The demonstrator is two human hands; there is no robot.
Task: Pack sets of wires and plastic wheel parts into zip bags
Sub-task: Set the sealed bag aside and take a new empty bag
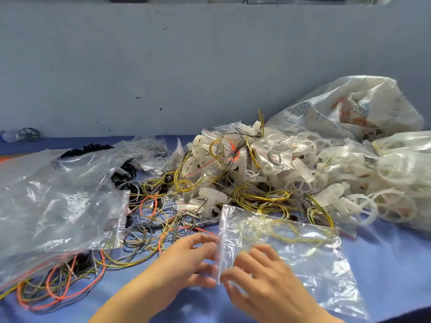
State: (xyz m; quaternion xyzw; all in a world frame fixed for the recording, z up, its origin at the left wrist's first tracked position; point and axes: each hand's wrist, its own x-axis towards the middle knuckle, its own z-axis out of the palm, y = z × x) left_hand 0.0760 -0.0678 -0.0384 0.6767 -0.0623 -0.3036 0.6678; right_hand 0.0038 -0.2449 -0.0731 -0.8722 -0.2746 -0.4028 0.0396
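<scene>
A person's two hands work at the mouth of a clear plastic zip bag (303, 250) lying flat on a blue tabletop (384, 264).

The likely risk is that the slippery film slides out of the pinch. The mouth would then fall closed, or the looped yellow wire (279, 231) already inside would spill out. Another risk is the tangle of loose orange, yellow and grey wires (151, 224) just beside the mouth, where a stray strand could snag or get dragged in and spoil the set.

The bag's zip strip runs up and down between the hands, and its body spreads away to the right. The left hand (186, 262) has its fingers (205, 241) curled and appears to pinch the strip from the left. The right hand (263, 278) has bent fingers on the film just right of the strip, with the thumb meeting the edge below. Blur hides the exact grip.

Behind is a heap of white plastic wheel parts (303, 183). It is well apart from the hands.
</scene>
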